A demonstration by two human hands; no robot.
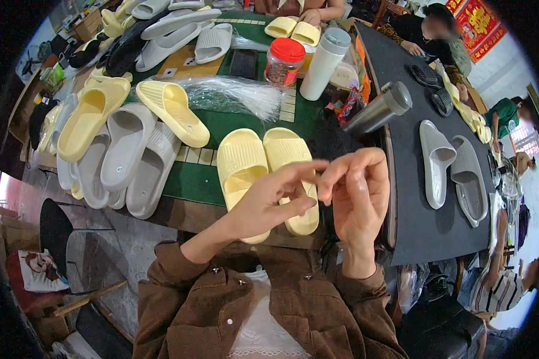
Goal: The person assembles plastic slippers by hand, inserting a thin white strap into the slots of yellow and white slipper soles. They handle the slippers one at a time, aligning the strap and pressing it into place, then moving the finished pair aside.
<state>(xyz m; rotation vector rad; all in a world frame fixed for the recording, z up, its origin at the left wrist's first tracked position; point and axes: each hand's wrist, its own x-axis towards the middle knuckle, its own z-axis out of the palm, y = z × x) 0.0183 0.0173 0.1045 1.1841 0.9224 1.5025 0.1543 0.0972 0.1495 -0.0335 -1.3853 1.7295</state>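
Note:
A pair of pale yellow slide slippers, the left slipper and the right slipper, lies side by side at the table's near edge, toes pointing away from me. My left hand hovers over them and hides part of both; its index finger and thumb are stretched apart. Just right of the pair, my right hand is raised with its fingers curled and thumb pressed against them. Whatever it pinches, if anything, is too small to make out. The fingertips of both hands come close together. Beyond the slippers lies a bundle of clear plastic strands.
Grey and yellow slippers are piled at the left. A red-lidded jar, a white bottle and a steel tumbler stand beyond my hands. Grey slippers lie on the dark right-hand table. Other people sit around.

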